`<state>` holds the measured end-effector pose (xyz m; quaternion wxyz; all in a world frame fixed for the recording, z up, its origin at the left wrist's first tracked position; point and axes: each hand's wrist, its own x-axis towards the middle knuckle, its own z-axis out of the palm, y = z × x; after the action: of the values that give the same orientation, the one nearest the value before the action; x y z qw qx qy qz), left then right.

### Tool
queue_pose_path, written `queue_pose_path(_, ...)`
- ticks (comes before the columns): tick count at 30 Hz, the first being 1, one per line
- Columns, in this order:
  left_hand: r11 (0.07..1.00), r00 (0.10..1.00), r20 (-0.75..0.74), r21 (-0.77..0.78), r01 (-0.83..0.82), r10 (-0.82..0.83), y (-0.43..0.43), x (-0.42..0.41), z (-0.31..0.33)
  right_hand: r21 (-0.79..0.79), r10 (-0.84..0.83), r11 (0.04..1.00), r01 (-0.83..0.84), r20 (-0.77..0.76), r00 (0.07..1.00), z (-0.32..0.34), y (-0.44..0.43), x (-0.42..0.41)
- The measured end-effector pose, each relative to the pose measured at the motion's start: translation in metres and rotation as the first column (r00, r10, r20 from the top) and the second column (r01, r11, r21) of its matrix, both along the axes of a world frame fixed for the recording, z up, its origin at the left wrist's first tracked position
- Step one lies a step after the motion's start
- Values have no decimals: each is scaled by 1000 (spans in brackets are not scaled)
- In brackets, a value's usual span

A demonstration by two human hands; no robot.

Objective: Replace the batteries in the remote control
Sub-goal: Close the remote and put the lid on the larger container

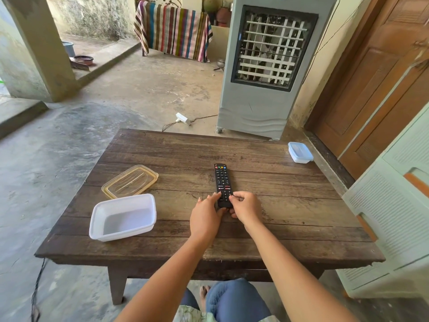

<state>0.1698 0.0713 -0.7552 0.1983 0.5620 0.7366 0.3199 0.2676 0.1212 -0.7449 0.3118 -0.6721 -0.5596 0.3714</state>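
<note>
A black remote control (222, 180) lies face up, buttons showing, in the middle of the wooden table (278, 205), pointing away from me. My left hand (205, 216) grips its near end from the left, fingers against the edge. My right hand (246, 206) holds the same near end from the right, fingertips curled onto the lower buttons. No batteries are in sight. The remote's back is hidden.
An open white plastic tub (123, 217) sits at the table's left, its clear yellowish lid (130, 181) lying behind it. A small lidded blue-white box (300, 152) stands at the far right corner. An air cooler (267, 66) stands beyond the table; cabinet at right.
</note>
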Motion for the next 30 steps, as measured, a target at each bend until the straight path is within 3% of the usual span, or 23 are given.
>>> queue_pose_path(7, 989, 992, -17, -86, 124, -126, 5, -17, 20, 69, -50, 996, 56, -85, 995, -5, -7, 3)
queue_pose_path(10, 985, 980, -103, -60, 164, -170, 8, -43, 39, 218, -113, 969, 119, -40, 993, -5, -15, 0)
queue_pose_path(14, 998, 972, -228, 25, 63, -55, 14, -98, 62, 421, -48, 906, 44, -3, 999, -1, -30, -14)
queue_pose_path(17, 998, 960, -280, -45, -46, 31, 18, -143, 65, 477, 96, 873, -101, 35, 995, 1, -38, -30)
queue_pose_path(23, 931, 921, -388, -351, -104, -44, 8, -217, 48, 371, 372, 851, -372, 73, 925, 7, -52, -68)
queue_pose_path(30, 924, 856, -498, -376, -68, -139, 4, -228, 46, 151, 475, 866, -476, 50, 879, 2, -65, -106)
